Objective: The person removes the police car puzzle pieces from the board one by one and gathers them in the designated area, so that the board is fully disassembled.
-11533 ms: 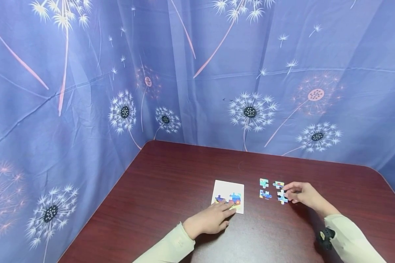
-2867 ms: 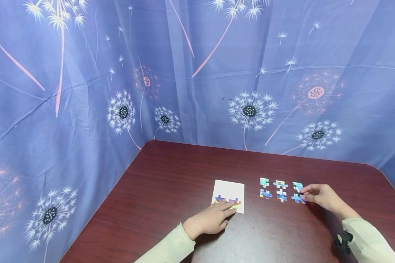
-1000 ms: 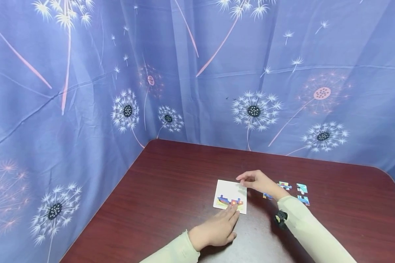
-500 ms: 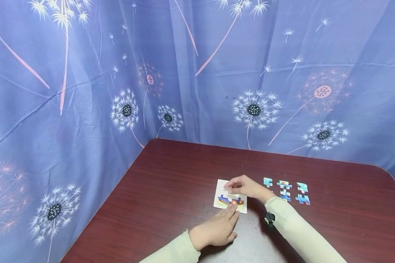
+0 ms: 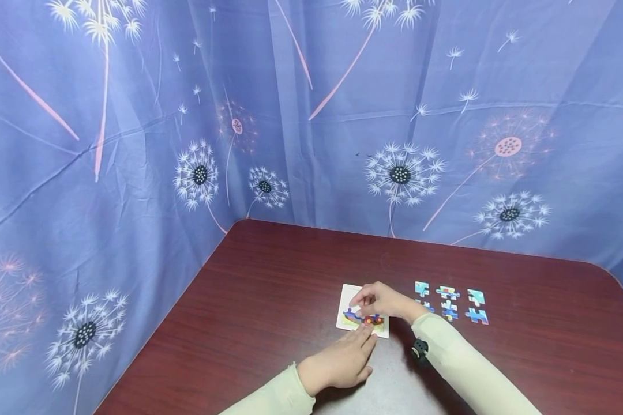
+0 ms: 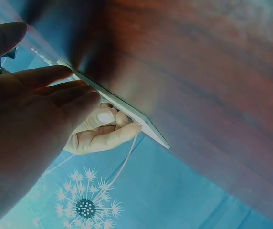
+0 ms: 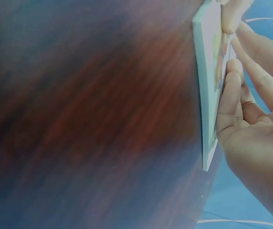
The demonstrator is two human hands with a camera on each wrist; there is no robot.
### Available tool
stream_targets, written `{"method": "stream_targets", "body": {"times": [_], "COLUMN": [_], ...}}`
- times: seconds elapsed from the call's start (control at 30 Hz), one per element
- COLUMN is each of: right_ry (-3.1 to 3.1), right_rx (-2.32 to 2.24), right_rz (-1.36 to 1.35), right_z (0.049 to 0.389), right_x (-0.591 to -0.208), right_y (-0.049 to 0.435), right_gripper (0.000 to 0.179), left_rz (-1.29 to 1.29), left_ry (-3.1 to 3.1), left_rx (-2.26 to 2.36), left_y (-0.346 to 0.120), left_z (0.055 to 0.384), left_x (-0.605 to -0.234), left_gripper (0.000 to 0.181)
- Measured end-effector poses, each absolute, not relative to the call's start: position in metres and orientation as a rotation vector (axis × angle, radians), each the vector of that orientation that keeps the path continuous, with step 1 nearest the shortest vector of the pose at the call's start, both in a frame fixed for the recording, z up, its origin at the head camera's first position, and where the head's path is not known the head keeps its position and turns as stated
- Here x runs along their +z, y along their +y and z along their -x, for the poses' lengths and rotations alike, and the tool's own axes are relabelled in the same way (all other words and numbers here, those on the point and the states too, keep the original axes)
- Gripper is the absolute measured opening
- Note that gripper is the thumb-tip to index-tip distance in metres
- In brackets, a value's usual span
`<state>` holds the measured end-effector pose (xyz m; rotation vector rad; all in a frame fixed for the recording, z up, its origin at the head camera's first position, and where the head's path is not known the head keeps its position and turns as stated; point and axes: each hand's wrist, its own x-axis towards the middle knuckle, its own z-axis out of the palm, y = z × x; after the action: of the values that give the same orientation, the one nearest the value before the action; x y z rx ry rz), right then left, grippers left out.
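Observation:
A small white puzzle board (image 5: 344,316) lies on the table with colourful jigsaw pieces (image 5: 378,319) along its near side; its far part is bare white. My left hand (image 5: 340,363) rests on the board's near edge with straight fingers. Over the board's middle, my right hand (image 5: 386,301) bends its thumb and index finger down to the row of pieces. In the right wrist view, the right hand's fingertips touch the face of the board (image 7: 204,90). Whether they pinch a piece is hidden. The left wrist view shows the left hand (image 6: 36,109) beside the board's edge.
Several loose jigsaw pieces (image 5: 476,297) lie in two spaced rows on the dark red wooden table (image 5: 270,276), right of the board. My right forearm passes in front of these rows. A blue curtain (image 5: 332,173) with dandelions hangs behind and to the left.
Loose pieces to the right became more while the board's filled area shrank to the near row. My right hand moved from the loose pieces left over the board, then down toward me. The left stays.

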<state>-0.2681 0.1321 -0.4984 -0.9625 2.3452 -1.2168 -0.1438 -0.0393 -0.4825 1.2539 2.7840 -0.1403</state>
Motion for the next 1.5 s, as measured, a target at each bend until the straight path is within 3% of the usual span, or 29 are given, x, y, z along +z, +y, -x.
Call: {"method": "stream_targets", "body": {"times": [0.8,1.5], "right_ry": [2.329,2.223], "right_rx": [-1.254,-1.357], "right_rz": [0.955,0.828], "right_z": [0.262,0.264], "right_x": [-0.492,-0.493], "right_y": [0.123,0.120], "right_gripper": [0.011,0.013], "left_rz": [-1.294,-1.306], "left_ry": [2.743,2.756], "left_rx": [-0.129,-0.114], "left_y": [-0.042,-0.041], "left_z": [0.145,0.148], "left_x": [-0.476,-0.479], "left_gripper": [0.058,0.056]}}
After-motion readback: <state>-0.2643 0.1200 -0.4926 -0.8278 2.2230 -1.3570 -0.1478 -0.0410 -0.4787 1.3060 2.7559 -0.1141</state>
